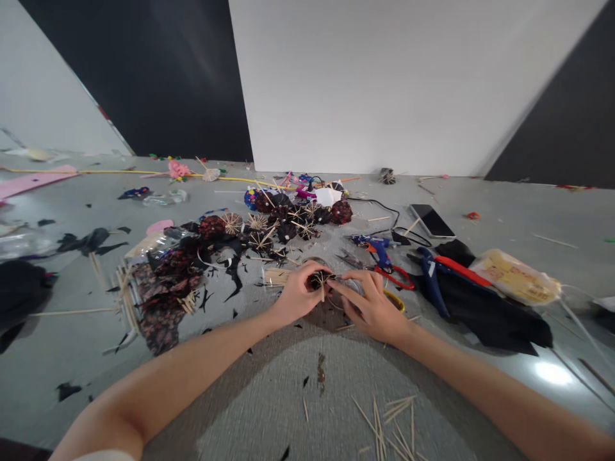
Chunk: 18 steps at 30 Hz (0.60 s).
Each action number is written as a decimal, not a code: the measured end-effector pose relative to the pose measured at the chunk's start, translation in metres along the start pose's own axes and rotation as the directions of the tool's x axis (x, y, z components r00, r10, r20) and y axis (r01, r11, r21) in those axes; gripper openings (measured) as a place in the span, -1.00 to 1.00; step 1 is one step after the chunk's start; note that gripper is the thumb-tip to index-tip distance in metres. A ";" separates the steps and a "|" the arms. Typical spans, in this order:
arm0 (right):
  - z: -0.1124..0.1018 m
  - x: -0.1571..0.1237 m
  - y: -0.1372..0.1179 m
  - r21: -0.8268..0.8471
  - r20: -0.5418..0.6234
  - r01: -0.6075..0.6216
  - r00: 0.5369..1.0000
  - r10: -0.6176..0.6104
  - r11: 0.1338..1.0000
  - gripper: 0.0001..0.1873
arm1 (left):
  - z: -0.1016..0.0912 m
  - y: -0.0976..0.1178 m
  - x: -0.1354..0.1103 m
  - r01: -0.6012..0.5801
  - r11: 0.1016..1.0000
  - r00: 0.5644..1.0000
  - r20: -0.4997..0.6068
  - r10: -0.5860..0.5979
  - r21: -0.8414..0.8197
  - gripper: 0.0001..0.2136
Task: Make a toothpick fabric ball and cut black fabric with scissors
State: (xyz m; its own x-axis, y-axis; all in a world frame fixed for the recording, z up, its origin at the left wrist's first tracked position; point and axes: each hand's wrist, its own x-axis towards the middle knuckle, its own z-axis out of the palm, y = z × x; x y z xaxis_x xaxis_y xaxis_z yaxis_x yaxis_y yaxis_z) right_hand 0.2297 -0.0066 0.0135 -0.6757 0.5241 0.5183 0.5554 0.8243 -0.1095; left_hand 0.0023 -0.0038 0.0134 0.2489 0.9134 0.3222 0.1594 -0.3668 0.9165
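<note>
Patterned cloth [161,323] lying at left. Left hand [298,293] curling fingers around dark ball [318,280] with radiating sticks, holding it above floor [269,390], front centre. Right hand [377,310] reaching fingers to ball's right edge; cannot tell whether pinching. Glue gun [383,253] resting beyond, scissors [401,279] lying near, phone [433,221] lying farther right.

Craft workspace on a grey surface [259,397], glue gun [383,252] and scissors [391,280] lying out, loose sticks [377,422] in the foreground, floral cloth [161,317] and black scraps [70,390] strewn about, stick-spiked balls [306,229] heaped together, yellow cord [115,171] along the back, white panel [384,83] and dark panel [192,77] behind.
</note>
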 end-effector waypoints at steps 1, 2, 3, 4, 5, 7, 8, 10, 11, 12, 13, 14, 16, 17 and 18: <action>0.000 0.000 0.000 0.001 0.004 0.001 1.000 -0.001 1.000 -0.22 | 0.000 0.000 0.000 -0.001 1.000 1.000 -0.002 0.001 0.004 -0.82; 0.000 0.000 0.000 0.002 0.010 0.000 1.000 0.000 1.000 -0.22 | 0.000 0.000 0.000 -0.003 1.000 1.000 -0.004 0.003 0.010 -0.82; 0.000 0.000 0.000 0.004 0.012 -0.003 1.000 0.003 1.000 -0.21 | 0.000 0.000 0.000 -0.007 1.000 1.000 -0.007 0.008 0.018 -0.82; 0.000 0.000 0.000 0.006 0.014 -0.006 1.000 0.006 1.000 -0.21 | 0.000 0.000 0.000 -0.012 1.000 1.000 -0.008 0.012 0.024 -0.83; 0.000 0.000 0.000 0.008 0.017 -0.008 1.000 0.008 1.000 -0.20 | 0.000 0.001 0.000 -0.016 0.999 1.000 -0.006 0.016 0.028 -0.83; -0.001 0.000 -0.001 0.010 0.023 -0.009 1.000 0.009 1.000 -0.19 | -0.001 0.001 0.000 -0.022 0.999 1.000 -0.005 0.022 0.029 -0.83; -0.001 0.000 -0.001 0.010 0.025 -0.008 1.000 0.008 1.000 -0.19 | -0.001 0.001 0.000 -0.022 0.999 1.000 -0.004 0.023 0.028 -0.83; -0.001 0.001 -0.001 0.007 0.030 -0.007 1.000 0.007 1.000 -0.19 | -0.001 0.000 0.000 -0.023 0.999 1.000 -0.005 0.024 0.030 -0.83; -0.002 0.001 -0.001 0.006 0.030 -0.006 1.000 0.006 1.000 -0.19 | -0.001 0.000 0.000 -0.026 0.999 1.000 -0.007 0.026 0.032 -0.83; -0.002 0.001 -0.001 0.004 0.035 -0.005 0.999 0.005 1.000 -0.19 | -0.001 0.000 0.000 -0.029 0.999 1.000 -0.009 0.029 0.033 -0.83; -0.002 0.001 -0.001 0.003 0.038 -0.004 0.999 0.004 1.000 -0.19 | -0.001 0.000 0.000 -0.031 0.999 0.999 -0.008 0.031 0.034 -0.83; -0.002 0.001 -0.001 0.003 0.040 -0.002 0.999 0.002 1.000 -0.19 | -0.001 0.001 0.000 -0.033 0.999 0.999 -0.010 0.033 0.034 -0.84; -0.002 0.001 -0.001 0.001 0.043 -0.001 0.999 0.001 1.000 -0.20 | 0.000 0.001 0.000 -0.032 0.999 0.999 -0.011 0.032 0.035 -0.84; -0.002 0.001 -0.001 -0.001 0.043 -0.002 0.999 0.002 1.000 -0.20 | 0.000 0.001 0.000 -0.031 0.999 0.999 -0.012 0.031 0.036 -0.84; -0.002 0.001 -0.001 -0.002 0.042 -0.002 0.999 0.002 1.000 -0.20 | 0.000 0.001 0.000 -0.031 0.999 0.999 -0.013 0.032 0.036 -0.84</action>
State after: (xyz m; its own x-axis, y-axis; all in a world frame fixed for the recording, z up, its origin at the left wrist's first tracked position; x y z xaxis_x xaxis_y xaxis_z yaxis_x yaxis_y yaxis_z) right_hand 0.2291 -0.0067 0.0158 -0.6945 0.5340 0.4822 0.5573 0.8231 -0.1087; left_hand 0.0024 -0.0039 0.0146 0.2416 0.9034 0.3543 0.1858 -0.4014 0.8969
